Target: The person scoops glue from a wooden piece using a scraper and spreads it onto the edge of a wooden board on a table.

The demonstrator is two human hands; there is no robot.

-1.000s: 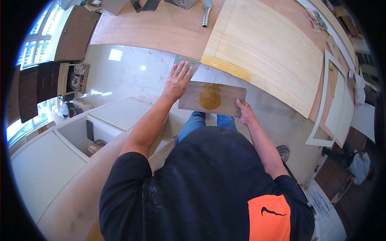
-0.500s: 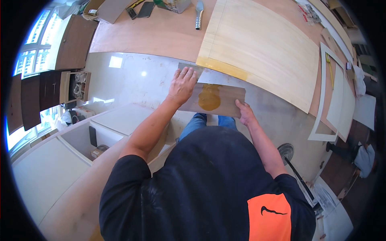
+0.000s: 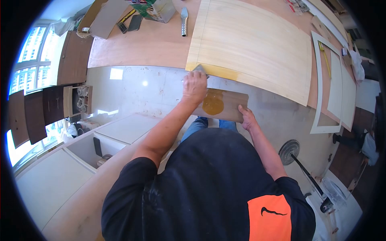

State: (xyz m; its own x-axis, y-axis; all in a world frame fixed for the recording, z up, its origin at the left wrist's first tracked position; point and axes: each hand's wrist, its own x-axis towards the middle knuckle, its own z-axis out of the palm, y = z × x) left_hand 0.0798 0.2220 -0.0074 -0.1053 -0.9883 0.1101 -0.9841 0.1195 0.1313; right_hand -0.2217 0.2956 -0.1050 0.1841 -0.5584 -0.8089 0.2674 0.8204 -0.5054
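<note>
My left hand (image 3: 195, 87) is closed on a thin grey flat scraper (image 3: 200, 69). The scraper's tip is at the left end of the amber-yellow, wet-looking strip (image 3: 223, 72) along the near edge of a pale wooden panel (image 3: 253, 44). My right hand (image 3: 248, 116) grips the right end of a small brown board (image 3: 233, 105), thumb on top. A puddle of amber glue-like liquid (image 3: 213, 102) lies on that board. The board's left end is partly hidden behind my left hand and forearm.
The panel lies on a wooden worktable (image 3: 136, 50). A metal-handled putty knife (image 3: 184, 22), a printed box (image 3: 159, 10) and a dark flat object (image 3: 135, 23) lie on it. White frames (image 3: 317, 86) are at right. A round-headed pole tool (image 3: 290, 152) stands nearby. Cabinets (image 3: 52, 188) are at left.
My left hand has moved right and turned, bringing the scraper from above the board to the panel's edge strip. My right hand still holds the board. The camera view has shifted slightly.
</note>
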